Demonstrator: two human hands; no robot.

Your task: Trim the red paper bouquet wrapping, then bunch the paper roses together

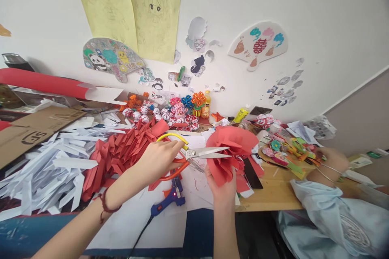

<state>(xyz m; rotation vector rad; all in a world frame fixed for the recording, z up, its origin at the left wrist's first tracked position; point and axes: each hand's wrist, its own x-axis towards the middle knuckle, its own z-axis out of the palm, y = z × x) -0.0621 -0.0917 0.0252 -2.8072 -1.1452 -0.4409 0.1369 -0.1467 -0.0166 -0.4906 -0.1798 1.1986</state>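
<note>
My left hand (162, 157) has its fingers curled closed around the handles of the scissors (193, 153), one loop yellow and the other orange. The blades stand slightly apart and point to the right, their tips in front of the ruffled red paper piece (225, 137); I cannot tell whether they touch it. My right hand (223, 189) grips that piece from below, fingers closed about its base and partly hidden by the folds. It is held up over the table (279, 194), just beyond the scissors' pivot, its broad red petals spreading out above my hand.

Below the scissors, a blue glue gun (167, 203) with a small red light lies on white paper (154, 232), its black cord (141, 232) trailing toward me. To the left of my left hand there is a heap of folded red strips (115, 156), and beside it a larger heap of white strips (65, 164), with a brown cardboard piece (36, 133) at the far left. Toward the wall, red-and-white paper flowers (144, 111) sit near an orange drink bottle (206, 107). A dark flat object (254, 175) lies just right of my right hand. Farther right, a co-worker's hand (328, 160), above a pale blue sleeve (317, 194), is near some colorful crafted pieces (278, 145).
</note>
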